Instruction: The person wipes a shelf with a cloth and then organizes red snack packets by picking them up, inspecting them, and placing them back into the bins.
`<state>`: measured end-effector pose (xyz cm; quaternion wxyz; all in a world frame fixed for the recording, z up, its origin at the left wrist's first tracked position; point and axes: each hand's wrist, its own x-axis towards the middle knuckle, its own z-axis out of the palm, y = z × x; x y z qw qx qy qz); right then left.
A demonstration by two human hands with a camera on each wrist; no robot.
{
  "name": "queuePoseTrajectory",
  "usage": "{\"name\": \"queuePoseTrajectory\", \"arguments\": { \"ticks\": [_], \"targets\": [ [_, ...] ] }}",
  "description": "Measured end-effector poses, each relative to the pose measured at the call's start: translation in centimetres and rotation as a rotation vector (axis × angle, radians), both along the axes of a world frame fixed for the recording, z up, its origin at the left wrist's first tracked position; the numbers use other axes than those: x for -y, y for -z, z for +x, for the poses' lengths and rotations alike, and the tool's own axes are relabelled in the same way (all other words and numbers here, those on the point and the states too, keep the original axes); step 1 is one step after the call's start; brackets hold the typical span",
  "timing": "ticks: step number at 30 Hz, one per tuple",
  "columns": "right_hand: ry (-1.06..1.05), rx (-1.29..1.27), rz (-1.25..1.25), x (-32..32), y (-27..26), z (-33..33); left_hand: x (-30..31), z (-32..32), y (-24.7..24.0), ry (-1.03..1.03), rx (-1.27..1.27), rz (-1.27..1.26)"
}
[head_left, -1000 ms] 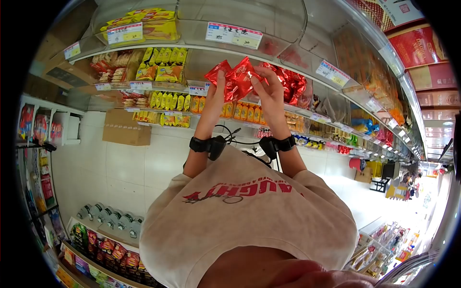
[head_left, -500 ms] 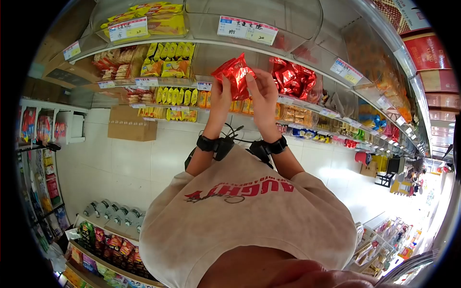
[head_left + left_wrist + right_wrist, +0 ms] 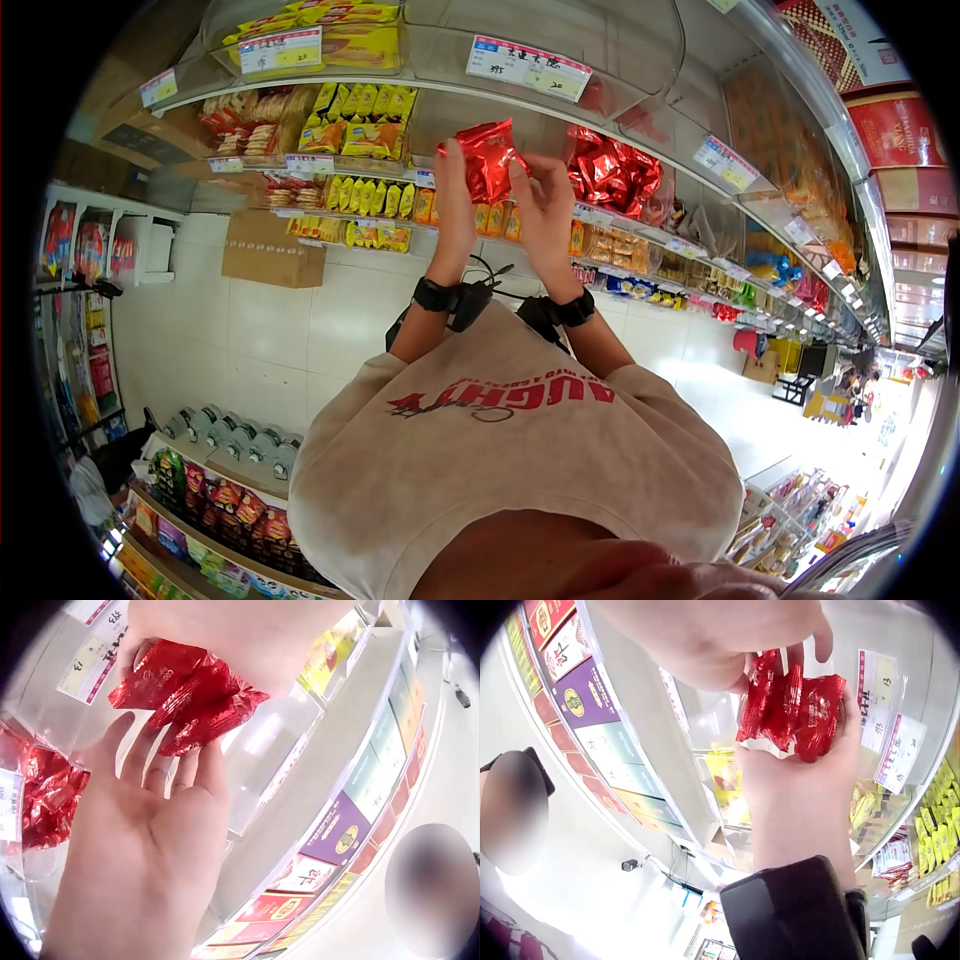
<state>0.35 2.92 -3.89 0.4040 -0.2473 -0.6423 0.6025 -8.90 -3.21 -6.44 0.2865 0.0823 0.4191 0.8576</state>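
In the head view my left hand [image 3: 457,205] holds a small bunch of shiny red foil snack packets [image 3: 490,165] in front of the shelf. The right wrist view shows these packets [image 3: 786,709] gathered against the left palm and fingers. My right hand [image 3: 546,215] is beside them on the right. In the left wrist view the fingers of the right hand [image 3: 154,817] reach up to the lower edge of the packets [image 3: 199,697], its thumb standing apart from them. A heap of similar red packets [image 3: 612,175] lies in a shelf bin just right of the hands.
Clear bins with price tags [image 3: 530,68] line the shelf. Yellow snack packs [image 3: 375,140] lie to the left, orange ones below. A cardboard box [image 3: 273,248] stands on the floor. Behind are large bottles [image 3: 235,435] and a lower rack of bagged snacks [image 3: 235,505].
The red packets, earlier spread between both hands, are now bunched together at the left hand. My right hand has moved left from beside the bin heap, and its fingers have loosened.
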Motion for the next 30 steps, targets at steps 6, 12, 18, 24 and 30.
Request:
{"name": "queuePoseTrajectory", "arguments": {
  "ticks": [6, 12, 18, 24, 30],
  "targets": [
    [-0.03, 0.041, 0.076, -1.2, -1.3, 0.3, -0.3, 0.8, -2.9, 0.026, -0.119, -0.013],
    [-0.079, 0.151, 0.095, -1.1, -1.8, 0.7, -0.7, 0.7, -1.7, 0.003, -0.111, 0.007],
    [-0.101, 0.093, -0.026, -1.1, -0.3, 1.3, -0.2, 0.7, -1.6, 0.07, -0.216, -0.107],
    [-0.132, 0.057, -0.057, -0.2, -0.9, 1.6, 0.7, 0.7, -1.0, 0.145, -0.249, -0.191],
    [-0.157, 0.151, 0.328, 0.4, -1.3, 1.3, 0.8, 0.4, -0.7, 0.11, -0.096, -0.068]
  ]
}}
